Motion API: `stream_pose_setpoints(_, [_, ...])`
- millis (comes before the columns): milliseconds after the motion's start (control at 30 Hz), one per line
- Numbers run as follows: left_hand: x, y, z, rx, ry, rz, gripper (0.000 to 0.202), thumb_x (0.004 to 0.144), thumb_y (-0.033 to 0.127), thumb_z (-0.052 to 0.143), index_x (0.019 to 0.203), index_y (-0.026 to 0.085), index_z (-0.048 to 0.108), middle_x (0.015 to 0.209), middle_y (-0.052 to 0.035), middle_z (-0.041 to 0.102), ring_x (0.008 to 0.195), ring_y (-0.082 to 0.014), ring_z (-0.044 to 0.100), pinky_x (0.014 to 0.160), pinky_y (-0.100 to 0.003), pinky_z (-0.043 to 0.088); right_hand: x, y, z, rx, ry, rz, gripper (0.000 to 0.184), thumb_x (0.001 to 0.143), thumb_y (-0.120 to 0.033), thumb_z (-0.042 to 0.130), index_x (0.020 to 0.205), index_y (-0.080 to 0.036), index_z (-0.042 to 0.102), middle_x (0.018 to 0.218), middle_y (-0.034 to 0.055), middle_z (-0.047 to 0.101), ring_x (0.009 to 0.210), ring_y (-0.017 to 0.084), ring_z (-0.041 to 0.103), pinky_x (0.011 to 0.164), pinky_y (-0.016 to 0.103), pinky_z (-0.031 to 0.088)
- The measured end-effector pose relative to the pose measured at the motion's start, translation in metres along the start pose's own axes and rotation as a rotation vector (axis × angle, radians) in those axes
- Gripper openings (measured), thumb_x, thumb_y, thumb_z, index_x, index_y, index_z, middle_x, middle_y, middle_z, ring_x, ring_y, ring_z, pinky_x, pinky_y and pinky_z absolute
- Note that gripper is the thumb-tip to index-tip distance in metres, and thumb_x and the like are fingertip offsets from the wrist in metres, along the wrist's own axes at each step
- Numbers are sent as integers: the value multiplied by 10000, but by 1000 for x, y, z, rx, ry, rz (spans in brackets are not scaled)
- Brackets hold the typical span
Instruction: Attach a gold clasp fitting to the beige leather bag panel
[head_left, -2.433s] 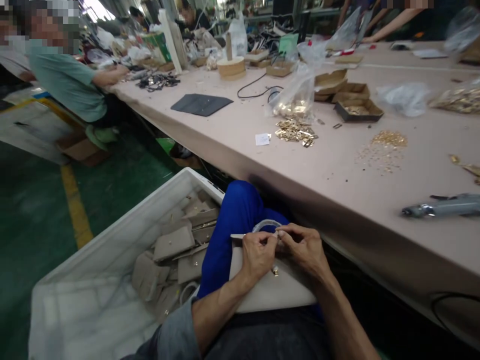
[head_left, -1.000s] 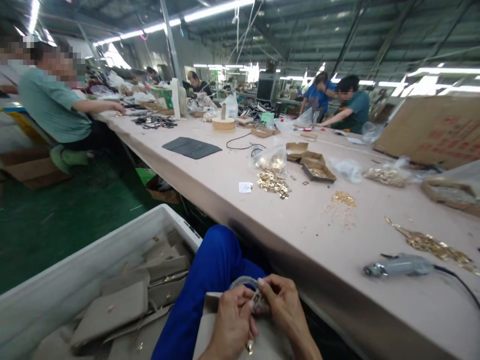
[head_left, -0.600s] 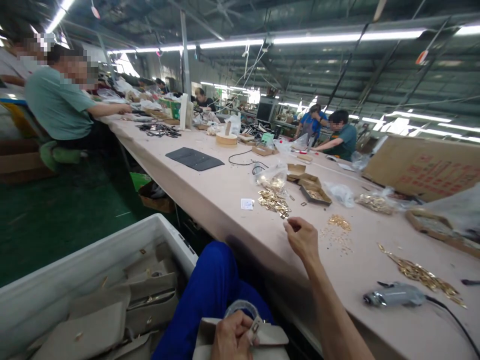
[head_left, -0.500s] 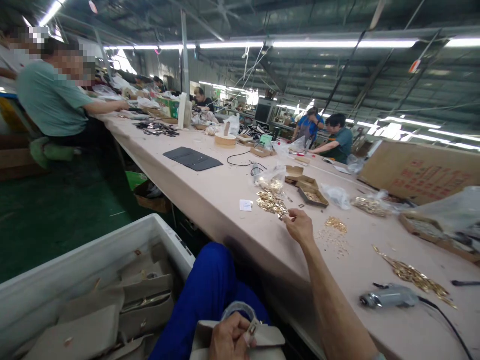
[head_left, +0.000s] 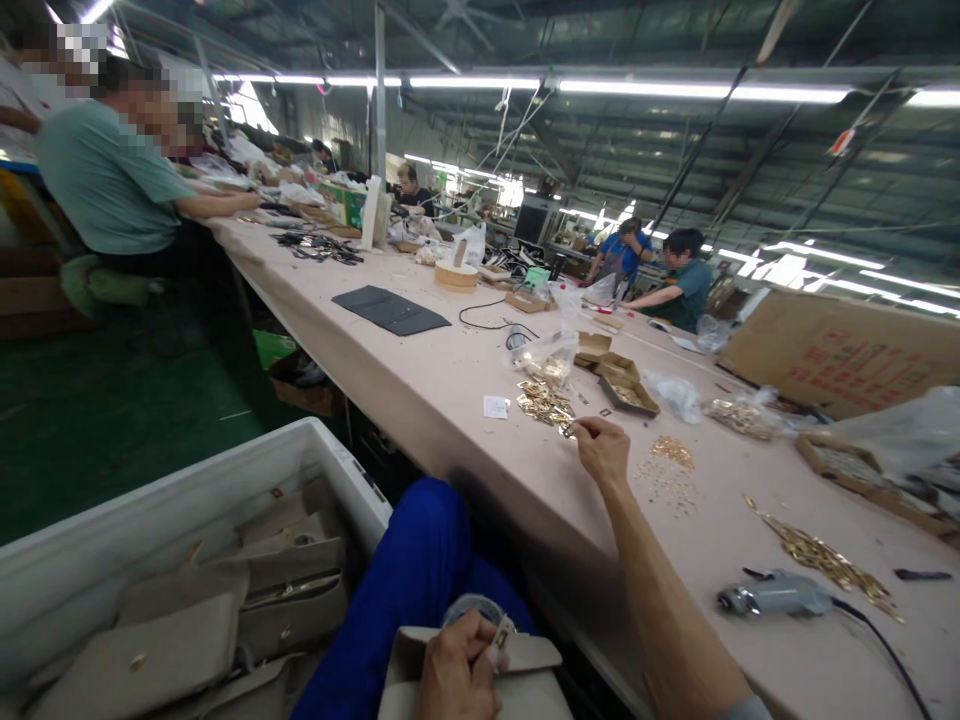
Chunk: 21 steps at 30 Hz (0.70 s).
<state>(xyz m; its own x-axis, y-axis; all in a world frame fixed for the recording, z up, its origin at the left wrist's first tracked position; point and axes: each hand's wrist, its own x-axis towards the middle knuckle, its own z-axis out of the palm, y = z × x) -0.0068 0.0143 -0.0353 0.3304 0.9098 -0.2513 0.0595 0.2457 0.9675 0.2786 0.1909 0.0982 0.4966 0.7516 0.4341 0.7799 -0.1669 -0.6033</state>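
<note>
My left hand [head_left: 459, 668] is closed on the flap of a beige bag [head_left: 529, 690] in my lap, pinching a narrow tab with a small slotted metal fitting [head_left: 502, 634]. A round clear rim [head_left: 474, 606] shows behind the bag. My right hand [head_left: 604, 452] reaches over the table to the near edge of a pile of gold metal pieces [head_left: 541, 402]. Its thumb and forefinger are pinched together on a small gold metal piece [head_left: 568, 431], mostly covered by the fingertips.
A white bin [head_left: 315, 440] of beige bags stands at my left. On the table lie a grey electric screwdriver [head_left: 776, 597], long gold pieces [head_left: 832, 555], tiny gold parts [head_left: 673, 452], small cardboard boxes [head_left: 630, 388] and a black folded panel [head_left: 390, 310]. Co-workers sit farther along.
My right fingers have stayed at the pile's edge, with only a slight shift. My left hand keeps its grip on the bag flap. The view has tilted slightly.
</note>
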Motion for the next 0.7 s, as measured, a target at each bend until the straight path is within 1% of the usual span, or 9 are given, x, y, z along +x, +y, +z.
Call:
stream_pose_setpoints(33, [0, 0, 1, -8, 8, 14, 105, 800, 220, 620, 807, 162, 708, 726, -61, 735, 476, -170, 625, 448, -231, 429, -13, -8, -8, 69, 10, -10, 296, 888, -413, 648, 978, -187, 818, 907, 80, 790, 848, 244, 721, 826, 337, 548])
stream_pose_setpoints(100, [-1, 2, 4, -20, 40, 24, 125, 801, 191, 582, 796, 151, 701, 727, -70, 740, 471, -160, 626, 432, -215, 423, -51, -23, -25, 270, -4, -10, 357, 884, -476, 706, 1032, -169, 811, 861, 74, 777, 766, 226, 706, 739, 330, 565])
stream_pose_setpoints(200, [-4, 8, 6, -48, 66, -11, 133, 793, 154, 563, 799, 129, 694, 732, -82, 748, 457, -146, 636, 424, -198, 435, -126, -34, -41, 553, -126, 38, 356, 835, -492, 816, 1012, -183, 821, 812, 62, 754, 676, 195, 659, 630, 316, 557])
stream_pose_setpoints(300, [-7, 12, 7, -96, 34, -48, 157, 813, 166, 596, 893, 104, 717, 805, -107, 774, 480, -147, 669, 437, -198, 491, -197, -28, -43, 648, -283, 128, 285, 851, -462, 818, 972, -203, 829, 813, 54, 742, 651, 170, 629, 580, 293, 532])
stream_pose_setpoints(400, [-8, 9, 8, -149, -9, -57, 195, 863, 227, 637, 962, 85, 726, 837, -125, 780, 530, -161, 706, 464, -207, 544, -245, -9, -36, 666, -348, 244, 284, 869, -460, 806, 989, -204, 834, 819, 50, 739, 647, 164, 627, 584, 286, 528])
stream_pose_setpoints(467, [-8, 6, 10, -156, -29, -54, 236, 891, 254, 646, 1005, 69, 737, 807, -126, 774, 554, -171, 722, 484, -210, 565, -263, 3, -32, 662, -362, 275, 282, 876, -460, 800, 998, -209, 838, 867, 55, 751, 682, 170, 644, 619, 288, 540])
stream_pose_setpoints(533, [-8, 3, 11, -149, -44, -54, 268, 910, 255, 647, 1052, 50, 745, 778, -126, 769, 561, -178, 731, 501, -218, 581, -271, 11, -30, 658, -382, 268, 272, 885, -459, 790, 999, -216, 841, 913, 57, 757, 739, 181, 664, 669, 292, 550])
stream_pose_setpoints(633, [-7, 3, 12, -141, -52, -59, 298, 928, 245, 645, 1109, 29, 744, 711, -114, 755, 542, -183, 728, 522, -235, 603, -274, 13, -30, 659, -422, 254, 272, 901, -460, 771, 997, -214, 835, 917, 58, 755, 787, 195, 677, 727, 302, 556])
stream_pose_setpoints(700, [-7, 3, 12, -136, -46, -50, 300, 932, 241, 650, 1119, 26, 746, 694, -110, 752, 541, -184, 729, 529, -236, 608, -274, 11, -30, 678, -432, 249, 283, 915, -470, 751, 989, -207, 823, 910, 60, 751, 789, 200, 679, 726, 304, 559])
